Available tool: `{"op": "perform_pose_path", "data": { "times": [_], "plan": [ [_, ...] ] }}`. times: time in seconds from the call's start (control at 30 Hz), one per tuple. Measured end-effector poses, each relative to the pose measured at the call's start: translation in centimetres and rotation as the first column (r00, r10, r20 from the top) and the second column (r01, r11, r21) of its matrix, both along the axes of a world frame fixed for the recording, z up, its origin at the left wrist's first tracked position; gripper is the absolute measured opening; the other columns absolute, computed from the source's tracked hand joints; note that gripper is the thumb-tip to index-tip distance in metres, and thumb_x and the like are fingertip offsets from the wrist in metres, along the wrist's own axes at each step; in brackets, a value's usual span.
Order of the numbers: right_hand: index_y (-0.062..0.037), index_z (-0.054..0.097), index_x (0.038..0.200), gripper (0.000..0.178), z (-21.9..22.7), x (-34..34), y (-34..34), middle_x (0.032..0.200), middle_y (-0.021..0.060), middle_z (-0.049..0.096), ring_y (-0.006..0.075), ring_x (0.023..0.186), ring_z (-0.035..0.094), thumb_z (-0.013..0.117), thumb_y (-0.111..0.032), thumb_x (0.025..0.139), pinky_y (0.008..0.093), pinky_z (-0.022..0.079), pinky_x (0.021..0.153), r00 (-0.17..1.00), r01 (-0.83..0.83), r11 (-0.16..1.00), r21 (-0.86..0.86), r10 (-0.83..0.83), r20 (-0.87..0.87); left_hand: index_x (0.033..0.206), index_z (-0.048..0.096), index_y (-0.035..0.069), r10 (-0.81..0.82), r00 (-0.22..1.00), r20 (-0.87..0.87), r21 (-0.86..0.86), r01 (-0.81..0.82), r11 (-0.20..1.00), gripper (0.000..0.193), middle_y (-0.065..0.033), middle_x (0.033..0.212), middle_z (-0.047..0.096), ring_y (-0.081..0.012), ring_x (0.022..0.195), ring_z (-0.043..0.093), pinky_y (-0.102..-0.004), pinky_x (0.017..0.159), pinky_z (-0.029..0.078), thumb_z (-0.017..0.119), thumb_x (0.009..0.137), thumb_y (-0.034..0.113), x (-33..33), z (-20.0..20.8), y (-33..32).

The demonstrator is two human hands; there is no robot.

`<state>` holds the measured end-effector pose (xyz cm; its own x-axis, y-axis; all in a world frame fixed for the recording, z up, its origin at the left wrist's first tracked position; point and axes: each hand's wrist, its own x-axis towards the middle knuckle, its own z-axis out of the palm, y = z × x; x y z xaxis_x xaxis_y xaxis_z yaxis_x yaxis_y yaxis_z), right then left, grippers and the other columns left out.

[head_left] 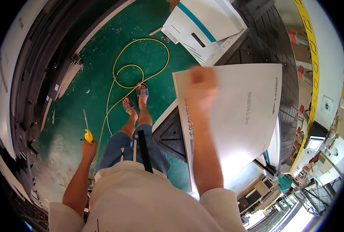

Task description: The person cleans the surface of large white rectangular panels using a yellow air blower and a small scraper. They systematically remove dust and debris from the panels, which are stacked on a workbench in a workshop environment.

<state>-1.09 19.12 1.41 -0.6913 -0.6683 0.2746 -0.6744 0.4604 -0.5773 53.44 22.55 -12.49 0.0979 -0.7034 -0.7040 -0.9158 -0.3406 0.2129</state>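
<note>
At my left side, my left hand (88, 151) is closed around a yellow air blow gun (88, 136) with a long thin nozzle that points away from me. A yellow air hose (103, 127) runs from near that hand across the floor. My right hand (202, 87) is over the far left part of a large white board (237, 104) with printed marks. Motion smears its fingers, and I cannot tell whether it touches the board. The board lies on a black slatted machine table (172, 133).
Loops of the hose (168, 54) lie on the green floor (98, 58) ahead of my feet. Stacked long panels (65, 77) line the left. Beyond the board stands a white machine housing (206, 27) with a teal stripe. A yellow-marked machine beam (314, 77) spans the right.
</note>
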Motion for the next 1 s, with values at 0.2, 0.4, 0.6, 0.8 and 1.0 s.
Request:
{"op": "perform_pose_path", "data": {
  "times": [0.2,0.4,0.6,0.8,1.0],
  "plan": [
    [-0.0060,0.063,0.082,0.008,1.7,8.0,-2.0,0.083,0.0125,0.058,0.0314,0.078,0.062,0.068,0.000,0.083,0.0411,0.053,0.068,0.933,-0.266,0.964,-0.023,0.264,0.244,0.109,0.064,0.002,-0.047,0.995,-0.085,0.165,0.061,0.984,0.039,-0.0214,0.098,0.073,-0.0432,0.094,0.070,-0.0502,0.078,0.053,0.070,0.089,0.034,-3.3,1.6,-0.1],
    [-0.0026,0.071,0.094,0.005,2.3,-6.4,2.0,0.095,0.0129,0.070,0.0271,0.082,0.070,0.069,-0.007,0.092,0.0372,0.056,0.071,0.954,0.289,0.955,0.069,-0.293,0.056,0.113,0.064,0.001,-0.114,0.974,-0.196,0.074,0.131,0.989,0.039,-0.0221,0.101,0.073,-0.0442,0.097,0.069,-0.0494,0.080,0.054,0.071,0.090,0.031,-5.7,3.2,-0.2],
    [-0.0052,0.069,0.091,0.008,2.0,10.2,-1.7,0.086,0.0133,0.064,0.0341,0.084,0.065,0.069,-0.001,0.084,0.0447,0.054,0.071,0.859,-0.449,0.887,0.107,0.396,0.326,0.114,0.065,0.000,-0.020,0.984,-0.176,0.029,0.025,0.999,0.040,-0.0169,0.094,0.074,-0.0312,0.082,0.073,-0.0418,0.071,0.056,0.071,0.091,0.032,-5.0,1.0,-2.6],
    [-0.0036,0.073,0.102,0.013,4.0,1.2,0.4,0.089,0.0120,0.061,0.0296,0.076,0.063,0.071,-0.003,0.089,0.0404,0.052,0.069,0.917,-0.359,0.932,0.043,0.344,0.200,0.091,0.066,0.000,-0.014,0.928,-0.371,-0.248,-0.085,0.965,0.035,-0.0082,0.067,0.065,-0.0199,0.060,0.065,-0.0372,0.057,0.049,0.070,0.092,0.035,-13.7,5.9,-18.5],
    [-0.0040,0.074,0.099,0.014,3.5,-3.0,-1.3,0.088,0.0088,0.059,0.0290,0.084,0.062,0.072,-0.002,0.086,0.0400,0.052,0.070,0.736,-0.674,0.731,0.107,0.677,0.004,0.097,0.070,-0.003,-0.861,0.474,-0.183,-0.661,0.590,0.465,0.046,-0.0170,0.082,0.073,-0.0298,0.072,0.071,-0.0417,0.067,0.054,0.071,0.093,0.043,-36.9,15.9,-27.0]
  ]
}}
